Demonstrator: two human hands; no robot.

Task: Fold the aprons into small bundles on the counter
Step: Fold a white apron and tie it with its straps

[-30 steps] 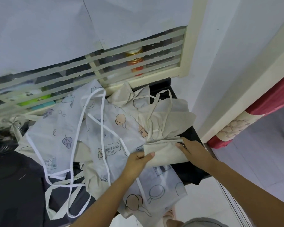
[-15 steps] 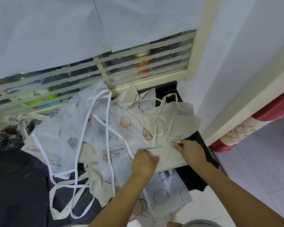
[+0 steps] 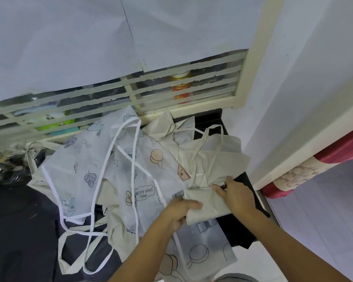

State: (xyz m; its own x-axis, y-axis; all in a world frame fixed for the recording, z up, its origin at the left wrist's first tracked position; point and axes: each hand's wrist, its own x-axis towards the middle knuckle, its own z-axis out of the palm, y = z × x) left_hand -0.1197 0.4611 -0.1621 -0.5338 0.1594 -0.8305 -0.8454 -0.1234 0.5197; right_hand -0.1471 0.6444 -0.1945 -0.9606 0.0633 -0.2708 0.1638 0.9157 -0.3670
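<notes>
A beige apron (image 3: 207, 204) lies partly folded into a small flat bundle near the dark counter's (image 3: 238, 231) right end, its unfolded upper part and straps spreading behind it. My left hand (image 3: 179, 212) grips the bundle's left end with curled fingers. My right hand (image 3: 235, 195) presses on the bundle's right end, fingers curled over the fold. Under the bundle lies a white printed apron (image 3: 143, 180) with white straps, spread across the counter and hanging over its front edge.
A second printed apron (image 3: 80, 165) and more beige cloth lie heaped to the left. A barred window (image 3: 130, 94) with jars behind it runs along the back. A white wall (image 3: 283, 119) closes the right side. Dark clutter (image 3: 6, 169) sits far left.
The bundle has been folded tighter. My left hand shifted from the bundle's top edge to grip its left end, and my right hand stayed on its right end.
</notes>
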